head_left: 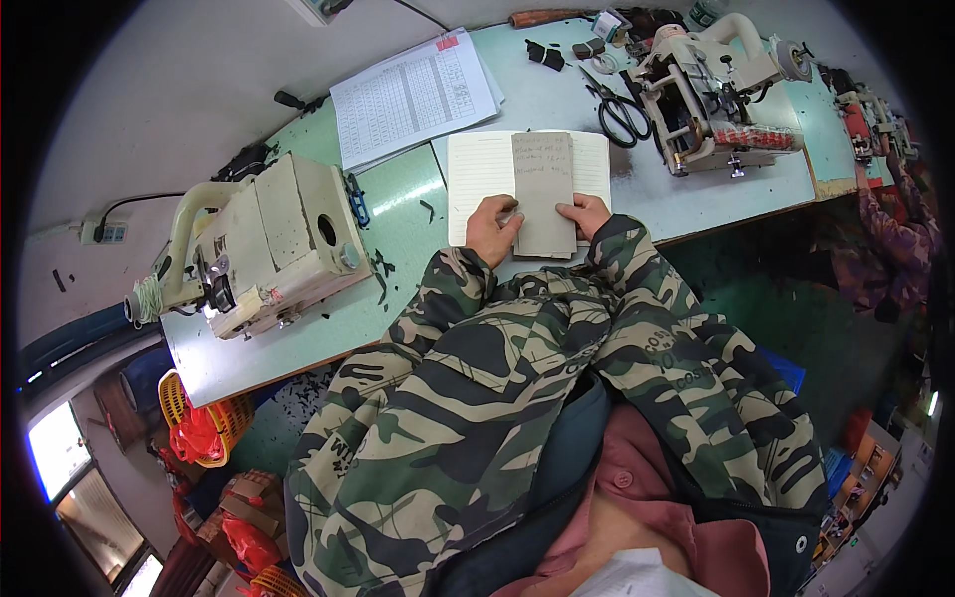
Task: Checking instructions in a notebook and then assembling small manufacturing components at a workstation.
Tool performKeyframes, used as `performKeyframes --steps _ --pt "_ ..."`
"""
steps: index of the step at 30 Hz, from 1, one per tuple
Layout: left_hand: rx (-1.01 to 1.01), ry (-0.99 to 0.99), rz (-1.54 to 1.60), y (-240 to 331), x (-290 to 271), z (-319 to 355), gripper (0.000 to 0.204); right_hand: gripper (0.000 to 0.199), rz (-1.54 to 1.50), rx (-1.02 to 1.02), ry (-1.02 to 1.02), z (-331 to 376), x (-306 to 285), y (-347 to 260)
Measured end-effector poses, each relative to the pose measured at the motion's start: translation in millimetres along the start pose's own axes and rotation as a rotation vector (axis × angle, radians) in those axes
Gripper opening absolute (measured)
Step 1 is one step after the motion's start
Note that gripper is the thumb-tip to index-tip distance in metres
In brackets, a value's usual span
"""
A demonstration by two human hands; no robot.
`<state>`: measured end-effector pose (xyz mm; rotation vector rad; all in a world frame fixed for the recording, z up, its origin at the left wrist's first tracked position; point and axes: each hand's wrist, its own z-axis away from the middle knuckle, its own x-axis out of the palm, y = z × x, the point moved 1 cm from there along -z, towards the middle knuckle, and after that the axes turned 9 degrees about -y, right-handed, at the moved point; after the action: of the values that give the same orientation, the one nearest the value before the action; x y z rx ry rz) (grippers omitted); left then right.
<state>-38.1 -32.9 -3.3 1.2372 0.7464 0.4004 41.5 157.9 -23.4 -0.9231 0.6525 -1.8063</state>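
Observation:
A narrow grey cardboard strip (543,204) with handwriting near its top lies over the middle of an open lined notebook (479,167). My left hand (490,231) grips the strip's left edge near its lower end, fingers curled and thumb on the card. On the opposite edge, my right hand (585,213) pinches the strip with its thumb on top; its other fingers are partly hidden. The lower end of the strip reaches past the notebook toward me, and a second layer's edge shows beneath it.
Sewing machines stand left (288,244) and right (721,109) on the pale green table (408,274). Black scissors (623,117) lie before the right one. Printed sheets (408,104) are behind the notebook. Dark scraps litter the left side. A yellow basket (237,423) sits lower left; another person (895,234) is far right.

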Motion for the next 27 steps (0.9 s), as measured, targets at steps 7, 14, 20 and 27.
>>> performKeyframes --steps 7,14,20,27 --pt "-0.012 -0.01 0.015 2 0 -1 0.029 0.031 0.005 0.004 0.003 0 0 -2" --pt "-0.022 -0.006 0.012 -3 -1 0 0.028 0.031 -0.016 0.011 -0.001 -4 1 3" --pt "-0.022 -0.021 0.011 2 0 -1 0.028 0.031 0.009 0.009 0.013 -3 -7 6" --pt "-0.033 -0.02 0.016 1 -1 -1 0.028 0.03 0.01 0.017 0.019 -4 -5 5"
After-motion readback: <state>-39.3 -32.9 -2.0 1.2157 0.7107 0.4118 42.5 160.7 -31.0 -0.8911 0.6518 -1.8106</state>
